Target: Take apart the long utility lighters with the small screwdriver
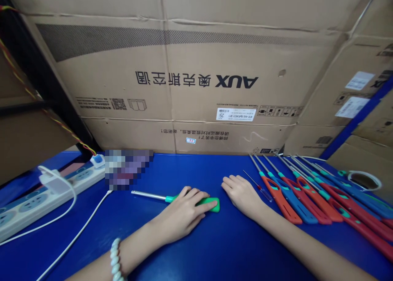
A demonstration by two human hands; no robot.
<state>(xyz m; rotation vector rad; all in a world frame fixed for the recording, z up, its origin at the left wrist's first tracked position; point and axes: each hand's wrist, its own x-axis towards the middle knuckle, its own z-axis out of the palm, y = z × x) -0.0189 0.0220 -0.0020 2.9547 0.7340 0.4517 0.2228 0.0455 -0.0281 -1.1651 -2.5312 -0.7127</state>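
While the left hand grips the green lighter left of the screwdriver, fingers laid over its handle, apply even pressure for steadiness; the right hand lies palm down, fingers relaxed, beside the screwdriver.

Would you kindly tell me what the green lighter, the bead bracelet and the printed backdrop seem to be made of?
Green lighter: likely smooth plastic handle, evenly coloured; metal-looking tube, silvery and shiny. Bead bracelet: pale, smooth beads, perhaps stone, glass or plastic. Printed backdrop: matte brown cardboard, judging by its creases.
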